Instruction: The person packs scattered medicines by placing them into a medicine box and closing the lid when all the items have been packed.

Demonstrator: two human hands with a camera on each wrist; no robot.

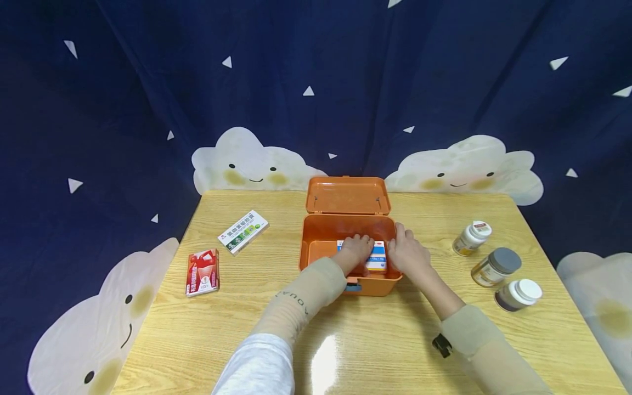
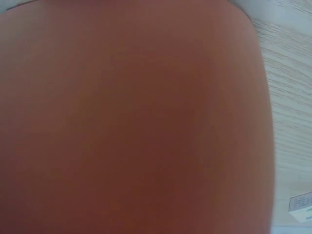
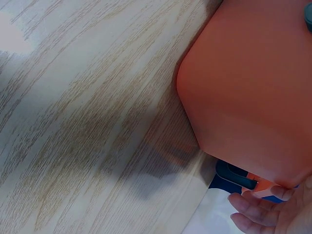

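Note:
An orange plastic box (image 1: 323, 233) stands on the table with its lid (image 1: 348, 196) swung back. My left hand (image 1: 353, 253) reaches inside it and grips a blue-and-white medicine box (image 1: 377, 257), thumb at the near side and fingers over the top. That medicine box sits toward the right of the interior, partly hidden by the hand. At the right wall, my right hand (image 1: 408, 253) holds the rim. Its fingers also show beside the orange wall (image 3: 243, 92) in the right wrist view. Only the orange outer wall (image 2: 136, 122), close up, fills most of the left wrist view.
On the left of the wooden table (image 1: 257, 329) lie a white-and-green medicine box (image 1: 243, 231) and a red one (image 1: 202, 272). Three bottles stand at the right: a white-capped one (image 1: 472, 238), a grey-lidded one (image 1: 496, 267) and a dark-bodied one (image 1: 518, 294). A dark curtain (image 1: 345, 82) hangs behind.

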